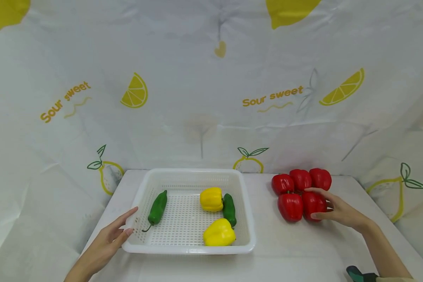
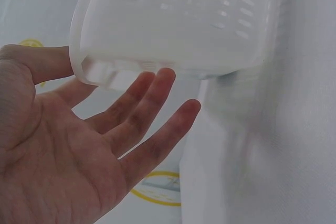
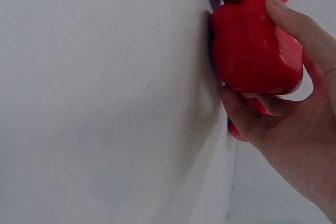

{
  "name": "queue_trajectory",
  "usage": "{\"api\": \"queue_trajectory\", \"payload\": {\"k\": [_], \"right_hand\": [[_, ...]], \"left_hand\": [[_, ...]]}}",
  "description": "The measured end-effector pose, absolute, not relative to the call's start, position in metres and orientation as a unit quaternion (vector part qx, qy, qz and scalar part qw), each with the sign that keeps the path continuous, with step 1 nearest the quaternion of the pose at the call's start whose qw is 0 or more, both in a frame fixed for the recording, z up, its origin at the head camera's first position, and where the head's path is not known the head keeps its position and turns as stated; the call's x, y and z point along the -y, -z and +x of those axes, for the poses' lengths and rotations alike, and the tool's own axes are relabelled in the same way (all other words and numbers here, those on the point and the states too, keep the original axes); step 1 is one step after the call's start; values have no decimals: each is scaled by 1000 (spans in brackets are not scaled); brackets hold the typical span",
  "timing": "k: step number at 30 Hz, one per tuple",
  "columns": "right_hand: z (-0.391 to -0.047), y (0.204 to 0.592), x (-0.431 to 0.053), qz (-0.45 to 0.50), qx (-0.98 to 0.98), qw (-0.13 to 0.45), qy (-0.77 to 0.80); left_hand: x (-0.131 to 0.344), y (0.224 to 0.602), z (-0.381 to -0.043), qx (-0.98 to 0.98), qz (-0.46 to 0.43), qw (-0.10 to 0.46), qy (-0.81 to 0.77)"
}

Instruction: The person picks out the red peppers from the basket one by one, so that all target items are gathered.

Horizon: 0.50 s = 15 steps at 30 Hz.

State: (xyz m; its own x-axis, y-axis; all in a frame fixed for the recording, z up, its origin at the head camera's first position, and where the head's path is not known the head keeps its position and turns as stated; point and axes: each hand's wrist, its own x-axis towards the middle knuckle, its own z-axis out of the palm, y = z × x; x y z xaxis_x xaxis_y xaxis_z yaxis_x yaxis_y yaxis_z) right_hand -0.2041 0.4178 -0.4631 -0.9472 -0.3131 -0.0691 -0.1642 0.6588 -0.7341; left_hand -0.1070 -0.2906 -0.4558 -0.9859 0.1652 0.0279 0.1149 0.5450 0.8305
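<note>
A white perforated plastic basket (image 1: 188,250) stands on the table. Inside it are a long green pepper (image 1: 158,207), a second green pepper (image 1: 229,210) and two yellow bell peppers (image 1: 211,199). My left hand (image 1: 103,244) touches the basket's left rim with thumb and index finger; its other fingers spread loosely by the outer wall (image 2: 173,40). To the right, several red bell peppers (image 1: 290,207) sit in two rows. My right hand (image 1: 342,211) grips the front right red bell pepper (image 3: 252,51), thumb on one side and fingers on the other.
A white cloth covers the table (image 1: 285,254). Behind it hangs a white curtain (image 1: 197,98) printed with lemons and lettering. A dark green item (image 1: 356,273) shows by the right forearm at the bottom edge.
</note>
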Motion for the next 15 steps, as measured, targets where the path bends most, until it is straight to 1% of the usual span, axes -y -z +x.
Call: {"api": "queue_trajectory", "payload": {"k": [6,15], "right_hand": [[-202,463,-417,-125,-906,94,394],[-200,462,-421,-138,-905,80,395]], "left_hand": [[291,457,-107,-876,85,23,-474],[290,457,-107,-866,79,35,-493]]}}
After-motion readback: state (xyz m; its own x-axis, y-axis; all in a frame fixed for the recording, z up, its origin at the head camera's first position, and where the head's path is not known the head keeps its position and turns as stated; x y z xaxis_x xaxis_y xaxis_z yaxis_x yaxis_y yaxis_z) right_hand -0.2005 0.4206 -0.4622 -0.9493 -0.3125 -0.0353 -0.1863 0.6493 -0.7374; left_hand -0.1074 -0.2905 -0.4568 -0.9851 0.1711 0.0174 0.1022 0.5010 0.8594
